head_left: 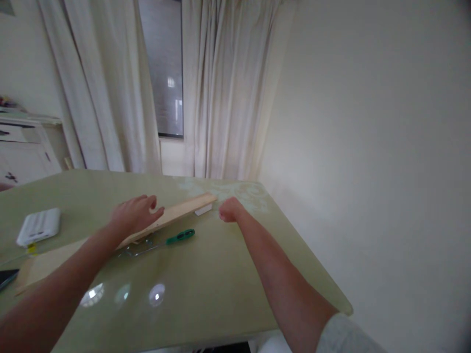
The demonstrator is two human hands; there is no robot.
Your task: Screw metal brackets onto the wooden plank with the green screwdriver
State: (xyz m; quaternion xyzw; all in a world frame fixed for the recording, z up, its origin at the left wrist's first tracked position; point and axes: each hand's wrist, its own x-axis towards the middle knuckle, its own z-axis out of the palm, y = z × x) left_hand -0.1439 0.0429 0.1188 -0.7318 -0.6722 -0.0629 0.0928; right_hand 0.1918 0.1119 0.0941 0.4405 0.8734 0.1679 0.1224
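Observation:
My left hand (135, 214) lies on a long pale wooden plank (184, 208) that slants across the green glass-topped table (206, 279); its fingers are loosely curled over the plank's upper face. My right hand (230, 211) is closed in a loose fist just right of the plank's far end, beside a small white block (203, 210); I cannot see anything in it. A tool with a green handle and metal jaws (162, 243) lies in front of the plank, between my forearms.
A white ribbed box (39, 226) sits at the table's left, and a dark flat object (6, 278) at the left edge. Curtains (221, 88) and a window lie behind the table, a white cabinet (22, 152) at far left, a bare wall on the right.

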